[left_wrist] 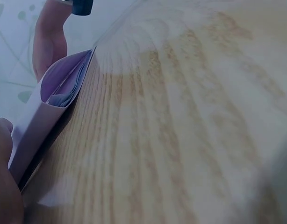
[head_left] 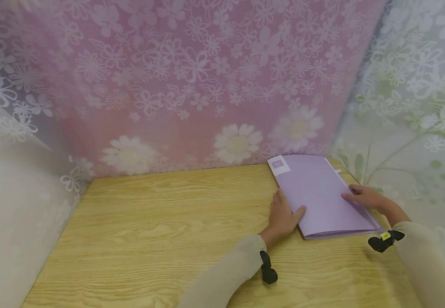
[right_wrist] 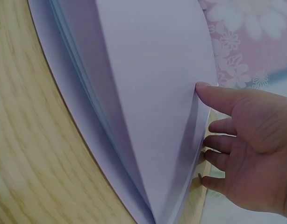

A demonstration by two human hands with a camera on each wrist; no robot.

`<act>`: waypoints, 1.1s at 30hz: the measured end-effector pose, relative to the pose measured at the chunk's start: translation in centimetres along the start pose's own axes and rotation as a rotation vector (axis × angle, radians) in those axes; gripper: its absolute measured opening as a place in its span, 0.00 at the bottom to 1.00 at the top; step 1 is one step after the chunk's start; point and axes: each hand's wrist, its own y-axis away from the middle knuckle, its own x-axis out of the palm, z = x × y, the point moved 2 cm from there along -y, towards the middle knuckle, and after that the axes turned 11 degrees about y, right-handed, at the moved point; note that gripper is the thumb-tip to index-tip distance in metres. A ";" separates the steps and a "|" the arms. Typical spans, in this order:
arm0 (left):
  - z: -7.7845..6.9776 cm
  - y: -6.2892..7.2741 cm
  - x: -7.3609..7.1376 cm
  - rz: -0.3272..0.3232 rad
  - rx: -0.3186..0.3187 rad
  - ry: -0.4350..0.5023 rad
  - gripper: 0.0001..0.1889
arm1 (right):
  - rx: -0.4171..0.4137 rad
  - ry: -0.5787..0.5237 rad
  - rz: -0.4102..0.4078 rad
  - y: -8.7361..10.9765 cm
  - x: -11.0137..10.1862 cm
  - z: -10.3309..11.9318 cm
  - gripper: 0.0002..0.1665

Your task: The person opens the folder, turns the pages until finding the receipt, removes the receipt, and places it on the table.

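Together, a person's left hand (head_left: 281, 217) and right hand (head_left: 369, 199) hold opposite edges of a purple folder (head_left: 322, 192) at the table's (head_left: 160, 231) right; seemingly light, flexible and smooth, it likely handles best by its spine (left_wrist: 38, 128), though each grip's underside is hidden.

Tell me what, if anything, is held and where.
The folder: the left hand holds its spine; the right hand touches the opposite edge with its thumb.

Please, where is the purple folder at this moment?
In the head view, the folder lies on the right side of the table, between the left hand and right hand, its far end near the pink backdrop.
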 end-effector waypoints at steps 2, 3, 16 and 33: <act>0.0 -0.2 0.2 0.005 -0.014 -0.049 0.50 | -0.005 -0.030 0.000 0.0 0.0 0.1 0.50; 0.0 -0.3 0.3 0.009 -0.019 -0.074 0.50 | -0.007 -0.045 0.000 -0.1 0.1 0.1 0.50; 0.1 -0.4 0.2 0.019 -0.016 -0.119 0.49 | 0.067 -0.211 -0.058 0.3 -0.3 1.1 0.51; 0.8 0.2 -2.8 0.010 -0.023 0.249 0.49 | 0.108 -0.311 -0.161 1.1 -1.2 4.4 0.46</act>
